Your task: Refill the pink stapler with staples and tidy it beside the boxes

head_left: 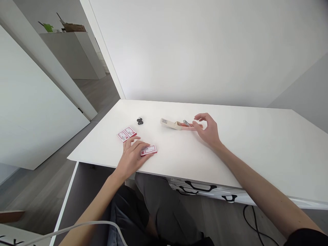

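My left hand (133, 153) has its thumb and fingers closed on the sides of a small white-and-red box (150, 149) near the table's front edge. Beyond its fingertips lie two similar small boxes (126, 134), side by side. A stapler (170, 123) lies folded wide open, its cream arm to the left and its pink part to the right, with a metal piece tilted up in the middle. My right hand (208, 130) is at the pink end, thumb and fingers apart; I see nothing held in it. A small black object (139, 120), perhaps a staple remover, sits left of the stapler.
The white tabletop (256, 147) meets a white wall (205, 51) at the back. Drawers with black handles (201, 187) are under the front edge. A white cable (97, 222) crosses the lower left. A black cable (256, 222) lies on the floor.
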### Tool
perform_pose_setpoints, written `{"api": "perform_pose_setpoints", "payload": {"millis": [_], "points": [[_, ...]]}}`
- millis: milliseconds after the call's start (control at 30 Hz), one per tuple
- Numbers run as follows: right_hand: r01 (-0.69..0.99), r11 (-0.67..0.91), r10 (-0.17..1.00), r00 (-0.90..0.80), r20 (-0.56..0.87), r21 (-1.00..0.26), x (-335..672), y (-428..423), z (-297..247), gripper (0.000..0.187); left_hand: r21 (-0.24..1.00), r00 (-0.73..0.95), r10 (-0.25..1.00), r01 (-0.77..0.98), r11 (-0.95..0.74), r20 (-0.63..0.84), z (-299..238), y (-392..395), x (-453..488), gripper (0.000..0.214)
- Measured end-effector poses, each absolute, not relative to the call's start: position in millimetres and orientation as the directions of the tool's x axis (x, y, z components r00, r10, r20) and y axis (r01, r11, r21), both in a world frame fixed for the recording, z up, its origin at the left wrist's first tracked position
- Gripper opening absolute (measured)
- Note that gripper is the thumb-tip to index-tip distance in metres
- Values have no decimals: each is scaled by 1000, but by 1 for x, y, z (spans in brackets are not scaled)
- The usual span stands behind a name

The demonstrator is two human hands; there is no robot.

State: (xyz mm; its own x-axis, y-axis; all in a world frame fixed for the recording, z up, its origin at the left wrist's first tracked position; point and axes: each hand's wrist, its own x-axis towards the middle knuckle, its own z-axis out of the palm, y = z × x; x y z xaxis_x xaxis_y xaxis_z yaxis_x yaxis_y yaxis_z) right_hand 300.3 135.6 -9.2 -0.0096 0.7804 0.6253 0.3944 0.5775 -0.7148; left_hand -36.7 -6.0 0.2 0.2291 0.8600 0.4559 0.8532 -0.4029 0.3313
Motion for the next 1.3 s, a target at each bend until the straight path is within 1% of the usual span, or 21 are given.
{"api": "perform_pose_setpoints", "payload": {"millis": [67,133,200,267,333,400,500,600,767,1133,1233,1300], "points": [[367,598,768,-10,640,-713,299,133,-7,13,470,189,889,793,-389,416,4,-2,-24,32],[299,593,786,-16,618,-747,300,132,-4,9,674,89,934,668,-314,347,9,3,-12,38],[174,538,842,-59,537,-825,301,131,-1,8,854,-6,967,472,-221,254,14,10,0,45],[14,425,893,-165,418,-905,303,130,1,14,929,-31,980,326,-175,195,18,17,11,51],[-116,284,897,-317,307,-952,302,129,2,18,932,-6,982,315,-178,190,18,24,21,54],[-160,166,856,-466,223,-973,300,128,1,22,898,43,975,383,-216,216,17,29,29,56],[-91,74,772,-625,115,-993,296,126,-2,27,840,130,956,456,-294,263,13,33,39,55],[-15,54,709,-703,49,-998,294,125,-4,34,819,178,943,468,-333,281,9,35,44,56],[34,75,674,-738,25,-997,294,126,-3,37,807,190,935,473,-354,298,7,36,43,55],[123,141,662,-749,2,-982,291,123,-7,36,742,282,900,510,-435,333,1,37,45,55],[126,155,673,-739,12,-980,291,122,-6,31,733,280,898,519,-439,339,-1,38,45,55],[123,163,702,-712,28,-979,292,123,-6,28,725,258,904,540,-427,340,-3,40,44,52]]}}
